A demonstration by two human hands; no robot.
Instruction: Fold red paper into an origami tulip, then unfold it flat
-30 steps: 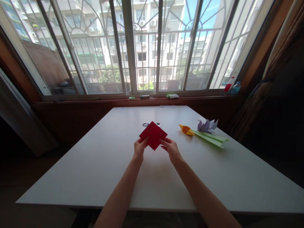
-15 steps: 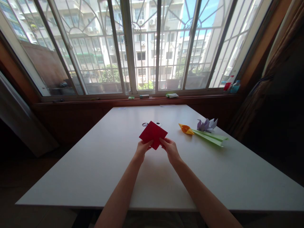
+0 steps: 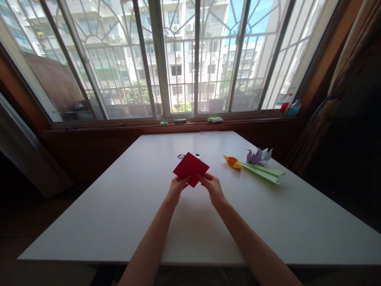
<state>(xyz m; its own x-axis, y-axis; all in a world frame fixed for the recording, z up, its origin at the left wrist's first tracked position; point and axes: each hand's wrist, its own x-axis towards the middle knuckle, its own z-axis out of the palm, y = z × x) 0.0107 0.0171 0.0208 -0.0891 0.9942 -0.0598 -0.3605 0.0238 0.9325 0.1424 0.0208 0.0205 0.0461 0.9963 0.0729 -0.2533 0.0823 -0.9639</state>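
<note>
Red paper [image 3: 191, 168], a square turned corner-up like a diamond, is pinched at its near corner by both hands: the left hand [image 3: 176, 188] closes on the near-left edge, the right hand [image 3: 210, 186] on the near-right edge, equally close. It rises just beyond the fingertips, tilted up off the white table [image 3: 119, 206], its long diagonal running left to right. Far right lie an orange and green paper flower [image 3: 256, 169] and a purple one [image 3: 258, 156]. Compared with a second ago, the left hand has slid inward toward the corner.
</note>
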